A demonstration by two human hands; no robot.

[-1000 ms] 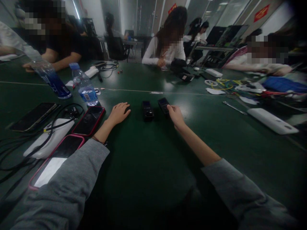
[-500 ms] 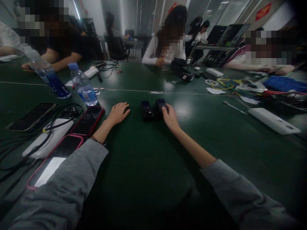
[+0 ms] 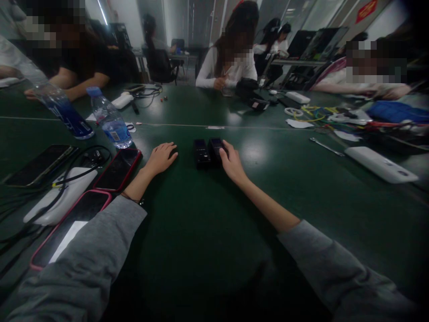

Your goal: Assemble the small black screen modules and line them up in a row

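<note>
Two small black handheld devices with little screens and buttons lie side by side on the green table point(image 3: 187, 232) in front of me. My right hand point(image 3: 233, 164) grips the right-hand black device point(image 3: 216, 146) by its right side, thumb at the near edge and fingers along the far side. The left-hand black device point(image 3: 202, 152) lies untouched, close against the other one. To the left of both, my left hand point(image 3: 162, 157) rests flat on the table with its fingers spread, apart from the devices.
On my left are two red-framed phones point(image 3: 119, 170) point(image 3: 72, 230), a white power bank point(image 3: 62, 197) with cables, a dark phone point(image 3: 42, 164) and water bottles point(image 3: 115, 127). A wrench point(image 3: 326, 146) and another white power bank point(image 3: 378, 164) lie right. Several people sit across.
My right hand has brought the right-hand device leftward, close against the other one. My left hand stays flat on the table. The whole view has shifted slightly.
</note>
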